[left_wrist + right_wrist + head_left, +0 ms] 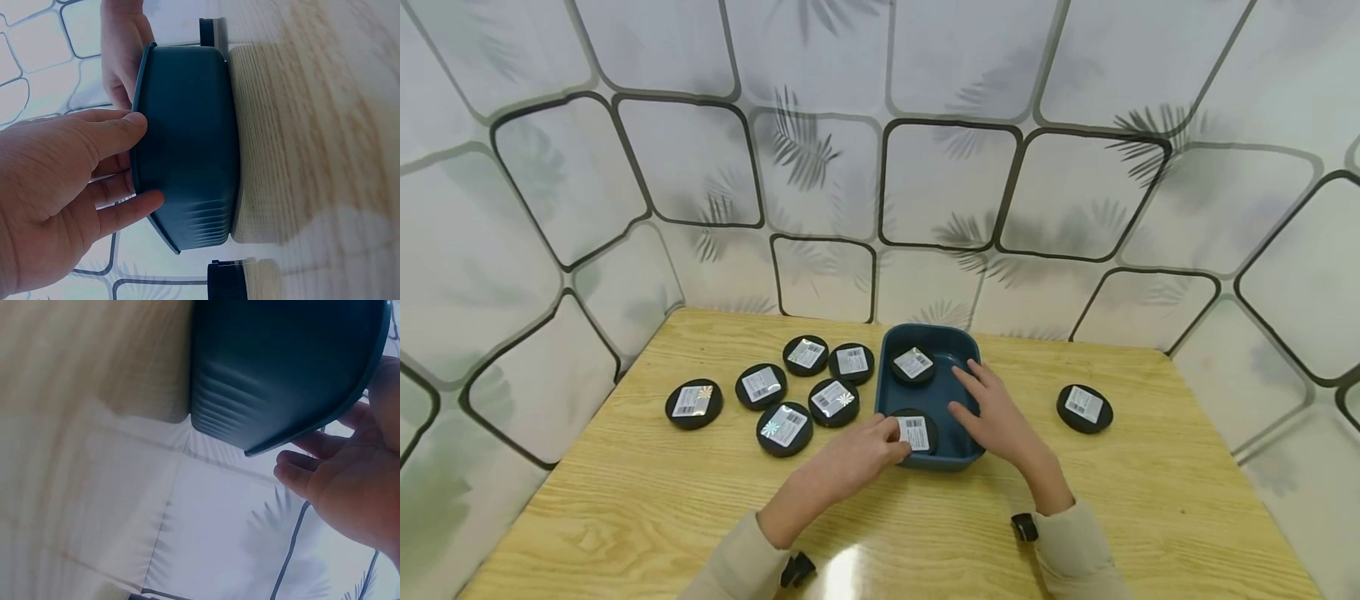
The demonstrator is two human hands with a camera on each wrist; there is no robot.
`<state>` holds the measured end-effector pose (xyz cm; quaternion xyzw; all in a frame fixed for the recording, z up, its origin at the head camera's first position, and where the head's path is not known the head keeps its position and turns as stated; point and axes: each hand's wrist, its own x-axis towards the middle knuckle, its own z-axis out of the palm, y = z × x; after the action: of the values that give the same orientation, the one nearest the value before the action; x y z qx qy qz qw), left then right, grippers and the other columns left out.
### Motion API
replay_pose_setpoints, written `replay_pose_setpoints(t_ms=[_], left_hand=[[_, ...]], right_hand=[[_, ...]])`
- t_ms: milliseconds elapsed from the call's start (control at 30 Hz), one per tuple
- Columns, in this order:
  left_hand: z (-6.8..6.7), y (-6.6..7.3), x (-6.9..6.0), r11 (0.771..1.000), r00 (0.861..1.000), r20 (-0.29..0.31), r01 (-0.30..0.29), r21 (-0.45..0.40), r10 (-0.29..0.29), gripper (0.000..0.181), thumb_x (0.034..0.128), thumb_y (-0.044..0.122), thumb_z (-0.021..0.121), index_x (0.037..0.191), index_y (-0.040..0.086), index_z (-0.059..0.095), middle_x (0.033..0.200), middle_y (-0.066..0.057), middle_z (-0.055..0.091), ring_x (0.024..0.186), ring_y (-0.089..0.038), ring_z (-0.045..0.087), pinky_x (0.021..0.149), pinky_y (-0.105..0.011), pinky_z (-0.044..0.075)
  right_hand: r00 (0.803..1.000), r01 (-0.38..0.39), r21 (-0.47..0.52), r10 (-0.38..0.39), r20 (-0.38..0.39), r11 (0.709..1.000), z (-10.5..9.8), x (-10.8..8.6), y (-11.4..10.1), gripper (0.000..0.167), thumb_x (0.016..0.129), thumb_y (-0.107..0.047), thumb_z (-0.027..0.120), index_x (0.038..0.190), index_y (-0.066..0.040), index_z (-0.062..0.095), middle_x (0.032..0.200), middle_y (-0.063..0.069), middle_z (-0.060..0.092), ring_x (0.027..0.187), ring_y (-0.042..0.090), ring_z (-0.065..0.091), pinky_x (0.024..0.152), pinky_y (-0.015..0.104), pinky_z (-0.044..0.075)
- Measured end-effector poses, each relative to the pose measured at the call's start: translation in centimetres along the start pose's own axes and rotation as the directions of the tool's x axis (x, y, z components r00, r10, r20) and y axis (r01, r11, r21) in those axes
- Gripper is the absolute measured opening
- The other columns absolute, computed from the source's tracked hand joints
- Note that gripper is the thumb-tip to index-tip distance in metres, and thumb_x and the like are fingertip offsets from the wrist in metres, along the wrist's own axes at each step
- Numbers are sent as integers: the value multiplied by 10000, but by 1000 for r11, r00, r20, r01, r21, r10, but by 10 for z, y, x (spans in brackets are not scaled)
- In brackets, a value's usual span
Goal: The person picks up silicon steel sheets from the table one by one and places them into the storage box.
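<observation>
A dark teal tub (932,461) stands on the table with two labelled black discs in it, one disc (913,365) at the far left and another (917,433) near the front. My left hand (853,458) reaches over the tub's front left edge beside the nearer disc. In the left wrist view, this hand (69,181) has its thumb and one finger before the tub's wall (187,137), others partly behind the rim. My right hand (1000,417) is over the tub's right side, fingers spread, holding nothing visible. The right wrist view shows this hand (350,469) beside the rim (312,428).
Several labelled black discs lie left of the tub, including one (694,404) at the far left. A single disc (1084,408) lies to the right. Behind the wooden table (1150,500) hangs a patterned backdrop (947,183).
</observation>
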<state>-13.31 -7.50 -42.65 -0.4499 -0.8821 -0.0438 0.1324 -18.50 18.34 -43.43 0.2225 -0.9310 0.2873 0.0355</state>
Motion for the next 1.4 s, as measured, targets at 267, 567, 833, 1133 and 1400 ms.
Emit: replay_pose_setpoints(t_ms=[267, 567, 833, 1133, 1400], left_hand=[[3, 3, -4, 1000, 1000, -19, -19, -11, 19, 152, 921, 110, 677, 1029, 199, 737, 954, -12, 588, 833, -145, 547, 713, -220, 489], [3, 3, -5, 1000, 998, -61, -1, -6, 1, 134, 907, 126, 693, 1006, 201, 744, 927, -11, 580, 808, -148, 536, 663, -218, 478], [3, 2, -5, 1000, 999, -49, 4, -12, -5, 122, 913, 143, 691, 1006, 202, 742, 928, -10, 579, 812, -149, 537, 676, -218, 480], [3, 0, -1, 1000, 999, -49, -2, 2, 2, 115, 914, 143, 690, 999, 200, 742, 923, -12, 580, 806, -148, 533, 682, -219, 477], [3, -1, 0, 1000, 999, -54, -6, 1, 6, 99, 918, 167, 688, 994, 203, 740, 914, -8, 574, 805, -149, 534, 679, -222, 476]], right_hand=[[999, -23, 1, 23, -29, 1000, -4, -11, 2, 591, 972, -177, 637, 1483, 16, 412, 1540, 325, 282, 1425, 526, 219, 1093, 668, 273], [996, -84, -65, 83, -27, 994, -26, -19, 7, 626, 992, -195, 605, 1515, 26, 341, 1561, 342, 207, 1436, 544, 146, 1095, 696, 224], [984, -171, -132, 176, 31, 976, -48, -29, 16, 683, 1013, -269, 565, 1552, 9, 250, 1572, 377, 84, 1425, 594, 34, 1099, 720, 123], [968, -233, -171, 245, 53, 957, -61, -37, 25, 724, 1015, -292, 557, 1550, 44, 204, 1554, 412, 50, 1408, 621, 4, 1088, 736, 103], [950, -292, -178, 307, 58, 940, -69, -43, 33, 748, 1013, -334, 554, 1546, 54, 200, 1532, 432, 63, 1378, 657, 18, 1058, 766, 111]])
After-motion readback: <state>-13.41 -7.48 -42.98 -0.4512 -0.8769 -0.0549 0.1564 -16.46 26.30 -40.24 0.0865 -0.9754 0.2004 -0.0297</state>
